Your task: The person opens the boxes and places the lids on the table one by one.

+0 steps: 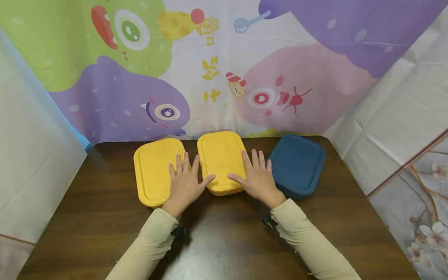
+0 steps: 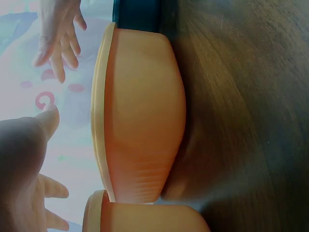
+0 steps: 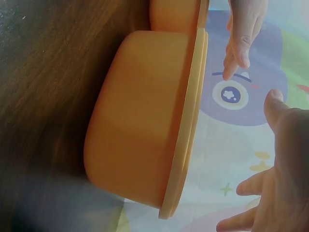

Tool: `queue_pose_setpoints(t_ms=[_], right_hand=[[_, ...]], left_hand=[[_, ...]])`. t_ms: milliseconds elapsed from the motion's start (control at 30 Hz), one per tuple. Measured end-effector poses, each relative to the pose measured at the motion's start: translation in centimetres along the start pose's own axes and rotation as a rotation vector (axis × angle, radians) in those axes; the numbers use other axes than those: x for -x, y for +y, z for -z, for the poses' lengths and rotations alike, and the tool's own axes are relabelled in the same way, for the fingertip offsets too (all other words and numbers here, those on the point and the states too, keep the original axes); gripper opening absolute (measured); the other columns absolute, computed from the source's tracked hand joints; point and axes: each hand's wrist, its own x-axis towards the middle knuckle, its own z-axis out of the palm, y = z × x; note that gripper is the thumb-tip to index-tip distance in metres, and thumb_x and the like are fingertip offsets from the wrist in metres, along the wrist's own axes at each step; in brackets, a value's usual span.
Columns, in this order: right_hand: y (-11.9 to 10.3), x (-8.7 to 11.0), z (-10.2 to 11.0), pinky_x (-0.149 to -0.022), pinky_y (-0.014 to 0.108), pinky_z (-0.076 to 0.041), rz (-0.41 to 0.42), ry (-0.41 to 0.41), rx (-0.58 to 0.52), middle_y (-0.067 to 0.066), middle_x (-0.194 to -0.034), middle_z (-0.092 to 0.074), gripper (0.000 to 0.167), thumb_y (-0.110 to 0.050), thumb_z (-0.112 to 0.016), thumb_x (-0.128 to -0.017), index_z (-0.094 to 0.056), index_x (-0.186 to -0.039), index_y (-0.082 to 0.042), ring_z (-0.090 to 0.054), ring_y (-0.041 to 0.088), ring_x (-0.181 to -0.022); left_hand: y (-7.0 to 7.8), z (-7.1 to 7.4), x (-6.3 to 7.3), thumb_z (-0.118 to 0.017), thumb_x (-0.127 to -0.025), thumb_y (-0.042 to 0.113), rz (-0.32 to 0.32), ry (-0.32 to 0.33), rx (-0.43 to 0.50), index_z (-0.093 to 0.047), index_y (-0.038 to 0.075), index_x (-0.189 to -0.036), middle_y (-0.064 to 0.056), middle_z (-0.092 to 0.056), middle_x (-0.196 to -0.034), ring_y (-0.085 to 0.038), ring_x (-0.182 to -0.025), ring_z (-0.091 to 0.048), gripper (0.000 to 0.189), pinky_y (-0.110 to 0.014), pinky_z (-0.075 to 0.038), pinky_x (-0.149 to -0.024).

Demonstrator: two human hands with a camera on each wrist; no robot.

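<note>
Three lidded boxes stand in a row near the back of the table. The left yellow box [image 1: 154, 171] and the middle yellow box [image 1: 222, 155] have their lids on; at the right is a dark blue box [image 1: 297, 165], also lidded. My left hand [image 1: 185, 182], fingers spread, hovers over the gap between the two yellow boxes. The right hand [image 1: 260, 181] hovers with spread fingers over the middle box's right edge, beside the blue one. In the left wrist view, both hands are above the lid level of the middle yellow box [image 2: 140, 111]. Neither hand holds anything.
The brown wooden table [image 1: 224, 241] extends toward me in front of the boxes. Behind it hangs a cartoon-print cloth [image 1: 210, 116], close to the boxes' far ends. Pale cloth sides [image 1: 31, 155] stand at left and right. A dark wrist device [image 1: 180, 232] sits on each arm.
</note>
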Motion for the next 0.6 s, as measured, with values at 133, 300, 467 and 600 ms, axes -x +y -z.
queue_pose_setpoints(t_ms=[133,300,467,600], right_hand=[[-0.3,0.0,0.2,-0.114,0.068,-0.015,0.009,-0.004,-0.014,0.023,-0.161,-0.016,0.094,-0.073,-0.044,-0.087,-0.018,-0.157,-0.015,-0.009,0.044,-0.149],[-0.7,0.0,0.2,-0.115,0.067,-0.014,0.016,-0.008,-0.04,0.023,-0.161,-0.015,0.094,-0.073,-0.045,-0.087,-0.018,-0.157,-0.016,-0.008,0.044,-0.15],[-1.1,-0.1,0.3,-0.116,0.066,-0.012,0.021,-0.019,-0.068,0.024,-0.161,-0.015,0.094,-0.073,-0.045,-0.087,-0.017,-0.157,-0.017,-0.007,0.044,-0.15],[-1.4,-0.2,0.3,-0.116,0.065,-0.014,0.032,-0.021,-0.056,0.024,-0.161,-0.016,0.093,-0.073,-0.044,-0.088,-0.018,-0.157,-0.016,-0.01,0.045,-0.149]], left_hand=[[0.0,0.2,0.1,-0.052,-0.087,0.069,0.013,0.002,-0.014,-0.035,0.008,-0.151,-0.029,-0.024,-0.157,-0.048,-0.147,-0.013,0.089,-0.069,-0.011,-0.114],[-0.3,0.4,0.1,-0.05,-0.087,0.07,0.029,-0.011,-0.016,-0.033,0.009,-0.152,-0.029,-0.021,-0.158,-0.048,-0.148,-0.011,0.091,-0.069,-0.01,-0.114],[-0.6,0.5,0.0,-0.049,-0.088,0.07,0.039,-0.012,-0.014,-0.033,0.009,-0.152,-0.029,-0.021,-0.158,-0.049,-0.147,-0.011,0.091,-0.069,-0.01,-0.114],[-0.8,0.7,0.0,-0.049,-0.088,0.07,0.044,-0.009,-0.007,-0.031,0.008,-0.152,-0.028,-0.019,-0.158,-0.049,-0.147,-0.01,0.092,-0.069,-0.01,-0.114]])
